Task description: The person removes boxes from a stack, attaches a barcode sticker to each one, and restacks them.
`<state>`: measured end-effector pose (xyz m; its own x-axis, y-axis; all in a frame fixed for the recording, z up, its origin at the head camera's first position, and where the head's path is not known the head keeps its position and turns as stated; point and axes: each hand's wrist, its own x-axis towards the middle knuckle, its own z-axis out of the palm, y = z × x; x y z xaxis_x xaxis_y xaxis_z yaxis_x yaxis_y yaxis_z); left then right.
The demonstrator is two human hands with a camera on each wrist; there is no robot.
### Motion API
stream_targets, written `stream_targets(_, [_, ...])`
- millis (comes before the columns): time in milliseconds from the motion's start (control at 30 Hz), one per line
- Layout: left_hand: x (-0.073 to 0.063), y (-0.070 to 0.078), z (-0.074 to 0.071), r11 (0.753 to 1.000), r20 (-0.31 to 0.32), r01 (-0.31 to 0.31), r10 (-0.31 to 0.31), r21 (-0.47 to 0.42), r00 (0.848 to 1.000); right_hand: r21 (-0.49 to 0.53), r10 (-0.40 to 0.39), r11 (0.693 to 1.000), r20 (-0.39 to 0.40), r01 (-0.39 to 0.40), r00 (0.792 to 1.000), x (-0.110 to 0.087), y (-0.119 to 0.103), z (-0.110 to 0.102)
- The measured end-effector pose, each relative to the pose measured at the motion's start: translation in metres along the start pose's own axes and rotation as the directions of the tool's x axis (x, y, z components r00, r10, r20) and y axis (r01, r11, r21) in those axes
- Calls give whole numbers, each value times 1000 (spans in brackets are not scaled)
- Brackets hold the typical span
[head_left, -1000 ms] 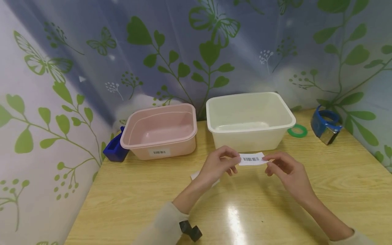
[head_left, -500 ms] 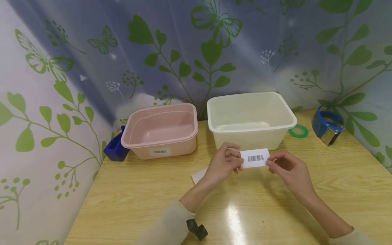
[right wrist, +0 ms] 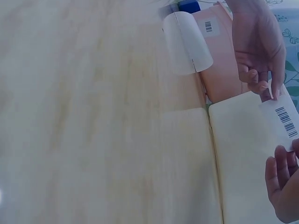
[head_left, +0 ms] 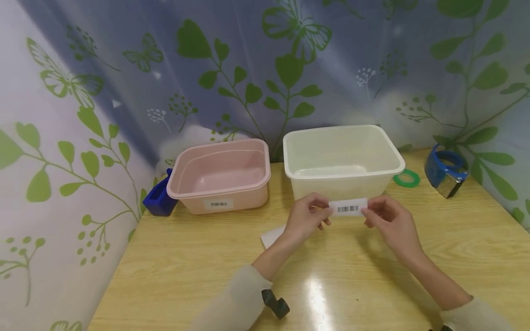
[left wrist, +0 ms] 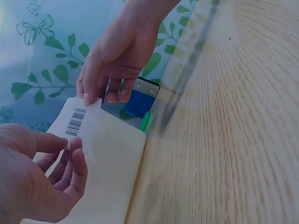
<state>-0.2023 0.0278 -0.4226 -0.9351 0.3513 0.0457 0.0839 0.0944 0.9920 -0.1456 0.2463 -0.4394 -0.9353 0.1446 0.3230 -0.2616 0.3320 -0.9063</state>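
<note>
The left hand (head_left: pixel 305 219) and right hand (head_left: pixel 391 225) pinch opposite ends of a barcode label (head_left: pixel 348 208) between their fingers, near the white basin (head_left: pixel 339 185). A pink basin (head_left: pixel 250 198) stands left.

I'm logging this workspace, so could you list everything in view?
Barcode label: 1, white, between both hands
Pink tub: 1, pink, back of table, left
Barcode sticker: 1, white, pink tub's front
White tub: 1, off-white, right of pink tub
Paper piece: 1, white, on table by left forearm
Boxy holder: 1, dark blue, left of pink tub
Tape roll: 1, green, right of white tub
Tape dispenser: 1, blue, far right
Table: 1, wood-toned, underneath
Leaf-and-butterfly backdrop: blue, white, green, behind
Hands: 2, bare, pinching label ends
Sleeves: 2, beige, forearms
</note>
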Motion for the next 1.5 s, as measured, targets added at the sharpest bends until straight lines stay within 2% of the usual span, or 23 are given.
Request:
stream_targets(133, [3, -1, 3, 1000, -13, -8, 9, 23, 1000, -31, 26, 999, -2, -26, 1000, 5, 3, -2])
stream_targets(233, [6, -3, 5, 999, -32, 8, -7, 42, 999, -34, 42, 999, 0, -42, 999, 9, 6, -3])
stream_targets(400, [13, -5, 10, 998, -92, 35, -30, 56, 995, -38, 58, 998, 9, -57, 998, 15, 12, -5])
stream_targets(567, [18, -7, 16, 996, -161, 20, -5, 93, 987, -63, 60, 996, 7, -60, 998, 19, 14, -5])
stream_targets(767, [22, -12, 21, 993, -261, 14, 18, 120, 965, -105, 36, 994, -4, -36, 999, 25, 17, -2])
stream_targets(1033, [28, -18, 29, 984, -368, -32, 95, 174, 925, -161, -13, 987, -42, 6, 999, 31, 20, 3])
stream_targets(1200, [29, -20, 32, 980, -395, -48, 121, 191, 911, -165, -10, 986, -51, 2, 999, 32, 18, 5])
stream_targets(1500, [29, -20, 34, 977, -411, -62, 144, 205, 900, -170, -14, 985, -66, 2, 998, 33, 18, 6])
